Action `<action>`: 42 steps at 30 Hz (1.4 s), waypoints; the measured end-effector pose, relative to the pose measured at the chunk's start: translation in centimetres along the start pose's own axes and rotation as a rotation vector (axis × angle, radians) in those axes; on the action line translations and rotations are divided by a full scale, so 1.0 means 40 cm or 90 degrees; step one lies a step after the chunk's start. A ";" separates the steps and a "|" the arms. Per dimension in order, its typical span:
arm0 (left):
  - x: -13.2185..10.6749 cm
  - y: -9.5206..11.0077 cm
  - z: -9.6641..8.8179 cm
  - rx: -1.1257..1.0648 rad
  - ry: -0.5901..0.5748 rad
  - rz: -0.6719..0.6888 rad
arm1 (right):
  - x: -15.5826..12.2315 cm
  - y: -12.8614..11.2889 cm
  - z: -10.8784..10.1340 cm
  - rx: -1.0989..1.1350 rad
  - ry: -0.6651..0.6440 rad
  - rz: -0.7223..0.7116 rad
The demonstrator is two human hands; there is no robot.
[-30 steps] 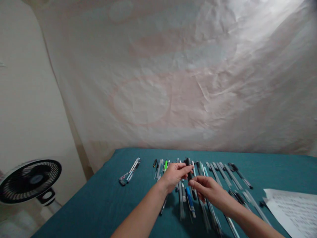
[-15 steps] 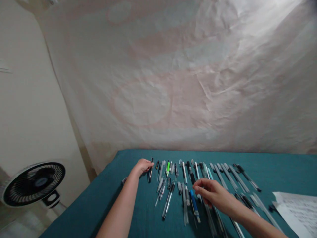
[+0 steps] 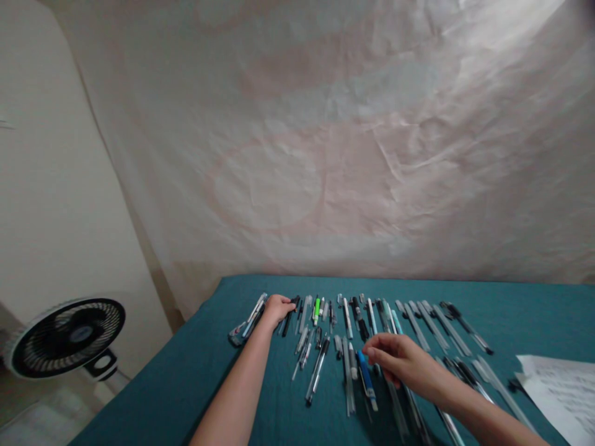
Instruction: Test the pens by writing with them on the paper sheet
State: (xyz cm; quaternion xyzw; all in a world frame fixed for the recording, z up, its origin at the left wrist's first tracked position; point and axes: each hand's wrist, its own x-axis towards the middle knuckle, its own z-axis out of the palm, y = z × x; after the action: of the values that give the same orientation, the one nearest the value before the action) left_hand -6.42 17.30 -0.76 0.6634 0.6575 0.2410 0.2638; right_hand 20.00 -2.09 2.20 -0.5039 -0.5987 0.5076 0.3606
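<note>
My left hand [image 3: 279,308] is at the left end of the back row, its thumb and fingers closed on the upper end of a black pen [image 3: 287,322]. The fingertips hide part of that pen. My right hand [image 3: 398,358] hangs over the pens on the right, fingers curled in and thumb against them. Nothing sticks out of it, though its palm is hidden. A blue pen [image 3: 367,381] lies just below its fingertips. Between the hands are a short green highlighter [image 3: 317,311], a white pen [image 3: 348,319] and a clear pen with a black grip [image 3: 317,371].
A teal cloth [image 3: 153,396] covers the table. Several clear pens [image 3: 434,326] lie at the right of the back row. Written paper sheets [image 3: 560,393] rest at the right edge. A pouch with pens [image 3: 242,331] sits left of my left arm. A fan [image 3: 65,337] stands beyond the table's left edge.
My left hand has shifted slightly right, from one black pen to the dark piece beside it. The pouch behind my left arm shows more. My right hand has stayed put, and the view has tilted slightly.
</note>
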 end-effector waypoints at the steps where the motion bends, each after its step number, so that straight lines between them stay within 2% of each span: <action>1: -0.001 0.000 0.001 0.009 -0.001 0.004 | -0.001 -0.002 0.000 0.001 0.000 -0.001; 5: 0.000 -0.003 0.003 0.056 -0.015 0.020 | -0.004 -0.007 0.001 -0.001 -0.001 -0.005; 8: 0.007 -0.011 -0.013 0.099 -0.005 0.032 | -0.005 -0.010 0.002 -0.009 0.001 -0.005; 16: 0.004 -0.070 -0.103 0.267 0.142 0.020 | -0.009 -0.012 0.002 -0.010 -0.003 -0.013; 24: -0.031 -0.076 -0.081 0.377 0.190 -0.011 | -0.011 -0.010 0.007 -0.002 -0.013 -0.010; 30: -0.046 -0.067 -0.071 0.356 0.184 -0.050 | -0.011 -0.007 0.009 -0.001 -0.014 -0.012; 33: -0.059 -0.051 -0.075 0.301 0.184 -0.045 | -0.011 -0.010 0.010 -0.003 -0.012 -0.014; 36: -0.072 -0.013 -0.088 0.215 0.186 -0.017 | -0.013 -0.016 0.007 -0.004 -0.010 -0.019; 39: -0.091 0.052 -0.099 0.093 0.162 0.038 | -0.016 -0.021 0.006 -0.003 -0.007 -0.027; 42: -0.138 0.133 -0.085 -0.055 0.080 0.117 | -0.018 -0.030 0.012 0.013 0.003 -0.034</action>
State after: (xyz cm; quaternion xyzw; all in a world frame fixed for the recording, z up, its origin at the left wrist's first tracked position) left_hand -4.83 11.93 5.46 0.6926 0.5981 0.3332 0.2270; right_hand 19.43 -2.88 3.33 -0.4850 -0.6062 0.5026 0.3803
